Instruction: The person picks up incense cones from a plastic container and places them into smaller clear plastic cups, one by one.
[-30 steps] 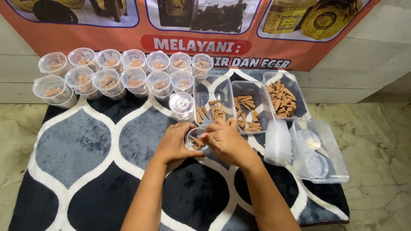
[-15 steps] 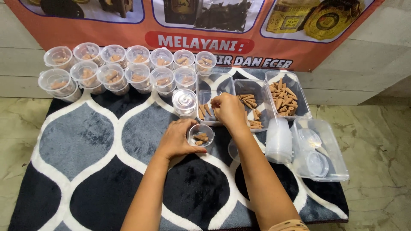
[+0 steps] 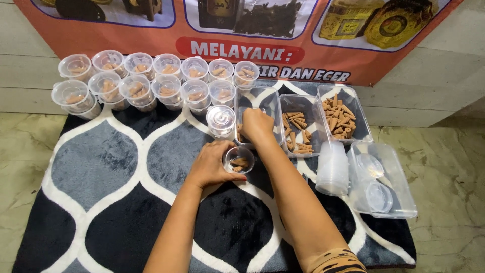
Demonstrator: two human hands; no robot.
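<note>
Her right hand had left the cup and curled into the tray for cones; left hand clasped the cup.

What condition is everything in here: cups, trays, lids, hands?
Small cup: open, partly filled, held by left hand.
Right hand: reaching into left tray.
Back cups: lidded, filled.
Middle tray: open, part full.
Right tray: open, fuller.
Empty cup stack: nested, upside down.
</note>
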